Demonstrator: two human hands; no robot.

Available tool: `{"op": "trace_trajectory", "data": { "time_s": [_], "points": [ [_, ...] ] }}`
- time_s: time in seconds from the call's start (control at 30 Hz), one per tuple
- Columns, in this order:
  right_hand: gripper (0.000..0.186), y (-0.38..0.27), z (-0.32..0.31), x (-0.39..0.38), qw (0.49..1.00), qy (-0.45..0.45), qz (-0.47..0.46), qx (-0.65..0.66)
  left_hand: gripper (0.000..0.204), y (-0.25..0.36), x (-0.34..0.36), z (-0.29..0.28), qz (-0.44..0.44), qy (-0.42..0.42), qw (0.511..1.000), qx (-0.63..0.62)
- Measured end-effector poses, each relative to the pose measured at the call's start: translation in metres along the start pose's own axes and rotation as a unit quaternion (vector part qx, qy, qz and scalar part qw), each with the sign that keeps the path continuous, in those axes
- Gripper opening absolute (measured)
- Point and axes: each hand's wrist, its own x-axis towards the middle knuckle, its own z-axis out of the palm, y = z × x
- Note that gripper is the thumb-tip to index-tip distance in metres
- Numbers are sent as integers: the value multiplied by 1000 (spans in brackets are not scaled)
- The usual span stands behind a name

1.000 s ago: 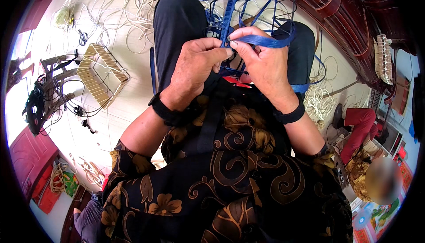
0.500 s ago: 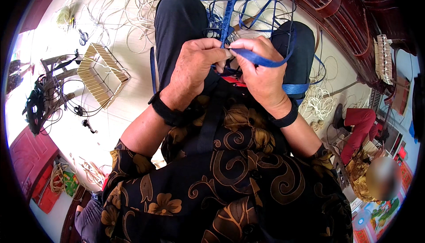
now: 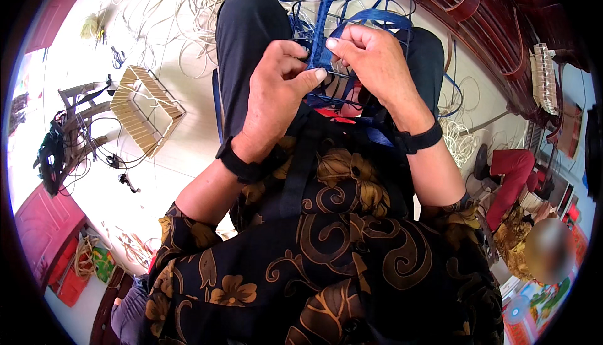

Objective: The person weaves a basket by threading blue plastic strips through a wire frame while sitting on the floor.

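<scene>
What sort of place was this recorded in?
Probably an indoor craft workroom, perhaps in a home: loose pale cord lies on the floor, with a partly blue-wrapped wire frame before the person and a yellow strip-wrapped frame at left.

The pale tiled floor [image 3: 169,188] carries tangled cream cord [image 3: 460,136], a slatted frame [image 3: 130,119] and dark cables [image 3: 113,160].

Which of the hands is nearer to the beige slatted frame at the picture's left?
Left. The left hand is to the right of the beige slatted frame, with the left leg between; the right hand is farther right, beyond the left hand.
</scene>
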Motion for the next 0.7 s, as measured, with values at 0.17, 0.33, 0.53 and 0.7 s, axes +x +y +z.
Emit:
{"op": "trace_trajectory", "data": {
  "time_s": [0.17,0.33,0.53,0.7],
  "points": [
    [27,2,0,5,999,-32,44,5,26,-8,0,4,131,20,989,57],
    [27,8,1,9,998,-32,7,47,21,-8,3,1,168,-5,979,115],
    [25,8,-1,21,997,-74,31,-2,24,-1,3,-3,182,-9,971,155],
    [24,10,-1,22,995,-89,22,26,23,-2,4,-4,167,-25,971,171]
  ]
}}
